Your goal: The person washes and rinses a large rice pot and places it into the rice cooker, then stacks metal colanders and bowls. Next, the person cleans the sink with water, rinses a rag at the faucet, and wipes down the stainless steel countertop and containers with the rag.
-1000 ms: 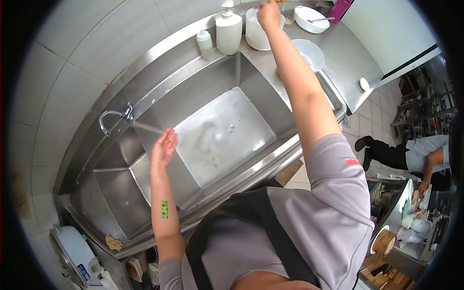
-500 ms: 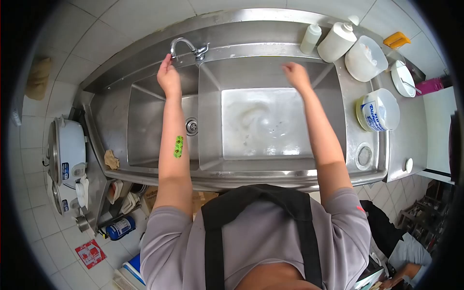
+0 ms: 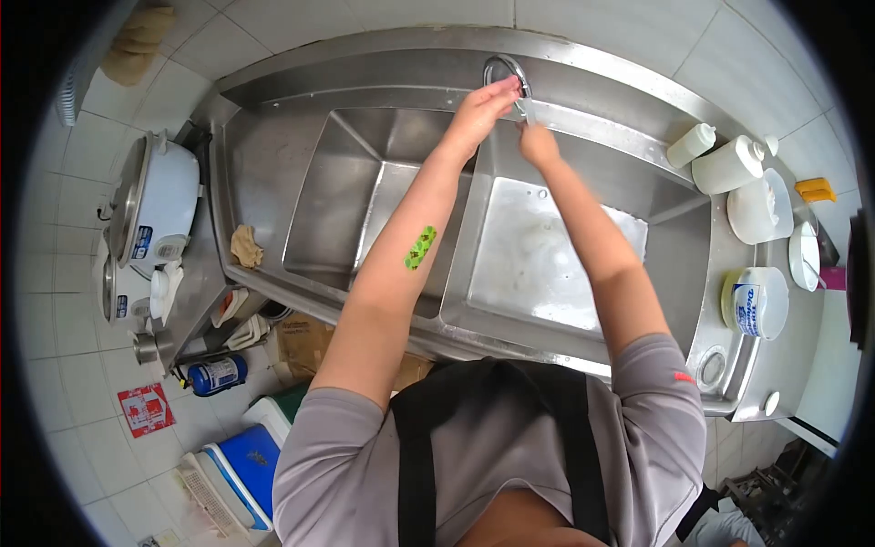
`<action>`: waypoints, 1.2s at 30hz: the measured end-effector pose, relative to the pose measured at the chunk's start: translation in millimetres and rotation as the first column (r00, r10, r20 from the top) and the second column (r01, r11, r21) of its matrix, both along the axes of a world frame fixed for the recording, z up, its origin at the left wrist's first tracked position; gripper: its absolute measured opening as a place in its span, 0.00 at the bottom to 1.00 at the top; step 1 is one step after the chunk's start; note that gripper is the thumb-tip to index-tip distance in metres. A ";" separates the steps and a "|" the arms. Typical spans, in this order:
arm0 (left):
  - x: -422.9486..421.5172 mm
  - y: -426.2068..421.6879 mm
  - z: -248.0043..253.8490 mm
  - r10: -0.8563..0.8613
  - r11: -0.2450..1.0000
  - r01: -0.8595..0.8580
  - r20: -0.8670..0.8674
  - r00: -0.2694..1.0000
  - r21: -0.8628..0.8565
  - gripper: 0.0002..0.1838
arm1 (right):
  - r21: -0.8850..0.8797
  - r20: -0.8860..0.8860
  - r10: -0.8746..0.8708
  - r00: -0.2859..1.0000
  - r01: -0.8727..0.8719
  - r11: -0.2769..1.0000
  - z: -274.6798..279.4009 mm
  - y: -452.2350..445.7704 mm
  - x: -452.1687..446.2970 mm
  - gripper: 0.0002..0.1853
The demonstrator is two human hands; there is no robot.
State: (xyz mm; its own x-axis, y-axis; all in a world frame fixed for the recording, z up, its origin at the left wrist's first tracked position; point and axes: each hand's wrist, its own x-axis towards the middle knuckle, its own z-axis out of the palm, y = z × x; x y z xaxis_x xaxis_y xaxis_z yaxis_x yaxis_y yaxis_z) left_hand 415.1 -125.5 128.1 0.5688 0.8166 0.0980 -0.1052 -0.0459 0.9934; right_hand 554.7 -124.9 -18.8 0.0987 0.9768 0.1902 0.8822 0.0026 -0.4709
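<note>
A chrome faucet [image 3: 499,62] arches over the back rim of the double sink, near the divider. My left hand [image 3: 483,114] is at the faucet, with its fingers closed against the metal. The hand hides the faucet's base and lever. Just below the spout's end, a pale streak that looks like running water reaches my right hand [image 3: 540,146]. That hand is slightly blurred, its fingers curled in, with no object showing in them. Beneath it lies the right basin [image 3: 529,264], its floor wet and shiny. The left basin [image 3: 314,228] is partly behind my left forearm.
On the right ledge stand a small bottle [image 3: 691,146], a white jug [image 3: 729,166], a white tub [image 3: 759,208], a bowl [image 3: 804,257] and a labelled plastic container [image 3: 755,304]. A crumpled cloth [image 3: 244,246] rests on the left rim. Large white cookers [image 3: 169,205] stand at left.
My view has turned left. The faucet spout has swung from the left basin side toward the right basin. My right hand has come in beside my left hand at the faucet.
</note>
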 end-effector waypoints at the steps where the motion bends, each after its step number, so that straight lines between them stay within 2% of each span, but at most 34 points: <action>1: -2.2 -0.6 -1.4 0.011 0.996 -0.005 0.066 0.998 -0.093 0.20 | 0.034 -0.208 -0.091 0.974 0.101 0.994 -21.1 -7.2 0.0 0.12; 2: -2.4 2.5 -4.9 0.021 0.983 0.003 0.128 0.992 -0.185 0.20 | 0.031 -0.198 -0.104 0.975 0.112 0.993 -19.1 -14.1 -5.3 0.12; 3: -1.7 3.5 -12.6 0.151 0.974 -0.135 0.075 0.986 -0.181 0.20 | -0.158 -0.838 -0.269 0.475 0.261 0.952 -18.0 -18.3 -18.6 0.13; 4: 2.3 6.8 -33.7 0.138 0.975 -0.121 0.085 0.987 -0.186 0.20 | -0.379 -0.890 -0.289 -0.353 0.221 0.898 -14.9 -19.4 -30.6 0.14; 5: 6.4 9.9 -61.0 0.285 0.942 -0.285 -0.027 0.958 -0.175 0.20 | -0.382 -0.891 -0.289 -0.351 0.235 0.894 -10.6 -19.8 -39.5 0.14; 6: 13.5 11.2 -75.6 0.424 0.886 -0.442 -0.135 0.895 -0.144 0.20 | -0.370 -0.781 -0.102 -0.616 0.324 0.871 -2.5 -18.9 -46.5 0.15; 7: 22.2 2.2 -77.4 0.392 0.859 -0.434 -0.197 0.899 -0.273 0.19 | -0.383 -0.593 0.117 -0.796 0.407 0.829 4.2 -19.4 -51.7 0.16; 8: 29.4 -8.7 -85.7 0.347 0.812 -0.428 -0.262 0.901 -0.397 0.18 | -0.393 -0.596 0.118 -0.795 0.416 0.820 9.8 -20.9 -56.6 0.16; 9: 35.9 -8.6 -93.7 0.332 0.704 -0.327 -0.115 0.936 -0.631 0.15 | -0.376 -0.570 0.216 -0.793 0.486 0.789 17.7 -17.9 -58.9 0.17; 10: 41.5 -3.4 -94.1 0.321 0.707 -0.316 -0.111 0.941 -0.632 0.15 | -0.354 -0.541 0.318 -0.778 0.554 0.754 27.5 -12.9 -56.2 0.17; 12: 46.0 8.4 -92.7 0.425 0.591 -0.210 0.080 0.902 -0.779 0.13 | -0.353 -0.506 0.351 -0.788 0.561 0.749 43.5 -5.1 -46.1 0.19; 15: 58.4 29.1 -92.0 0.437 0.610 -0.180 0.139 0.889 -0.772 0.11 | -0.320 -0.554 0.344 -0.758 0.575 0.753 66.6 13.0 -33.9 0.20; 17: 67.3 38.6 -95.2 0.495 0.603 -0.148 0.223 0.840 -0.784 0.10 | -0.309 -0.433 0.416 -0.800 0.565 0.765 76.5 22.6 -27.9 0.20; 20: 65.1 40.9 -104.2 0.391 0.646 -0.116 0.196 0.899 -0.754 0.12 | -0.289 -0.529 0.394 -0.751 0.597 0.748 70.7 20.3 -26.2 0.20; 24: 68.9 25.0 -99.1 0.446 0.601 -0.118 0.210 0.870 -0.790 0.11 | -0.388 -0.500 0.383 -0.777 0.596 0.703 58.7 16.5 -24.9 0.17; 27: 75.1 18.3 -100.0 0.470 0.566 -0.113 0.207 0.858 -0.816 0.11 | -0.380 -0.519 0.318 -0.793 0.548 0.745 58.7 23.2 -6.3 0.22; 29: 78.4 24.9 -107.1 0.452 0.418 -0.007 0.202 0.869 -0.908 0.11 | -0.278 -0.320 0.497 -0.806 0.582 0.764 54.9 40.9 37.5 0.19; 30: 73.4 13.5 -85.5 0.389 0.471 -0.085 0.121 0.913 -0.878 0.13 | -0.281 -0.324 0.509 -0.797 0.595 0.753 62.6 35.5 55.5 0.19; 32: 71.7 13.1 -87.4 0.348 0.513 -0.065 0.137 0.928 -0.856 0.16 | -0.371 -0.584 0.592 -0.555 0.832 0.413 77.0 24.9 86.9 0.14; 33: 72.5 12.4 -87.6 0.339 0.514 -0.060 0.139 0.930 -0.856 0.16 | -0.391 -0.649 0.460 -0.606 0.784 0.482 72.5 18.7 80.3 0.13; 35: 74.9 10.8 -88.6 0.357 0.497 -0.209 -0.021 0.934 -0.842 0.13 | -0.134 -0.792 0.320 -0.520 0.659 0.740 41.7 15.2 44.5 0.09; 36: 74.6 12.0 -97.0 0.355 0.496 -0.206 -0.019 0.935 -0.843 0.13 | -0.216 -0.745 0.271 -0.610 0.604 0.767 53.3 2.2 17.3 0.09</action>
State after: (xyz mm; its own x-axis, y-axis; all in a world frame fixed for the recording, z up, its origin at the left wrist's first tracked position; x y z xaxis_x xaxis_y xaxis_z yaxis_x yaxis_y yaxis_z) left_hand 489.7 -113.4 31.0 0.3350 0.6849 -0.6471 -0.3766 0.7268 0.5744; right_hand 572.0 -122.7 34.5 0.6278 0.6652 -0.4042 -0.7777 0.5149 -0.3606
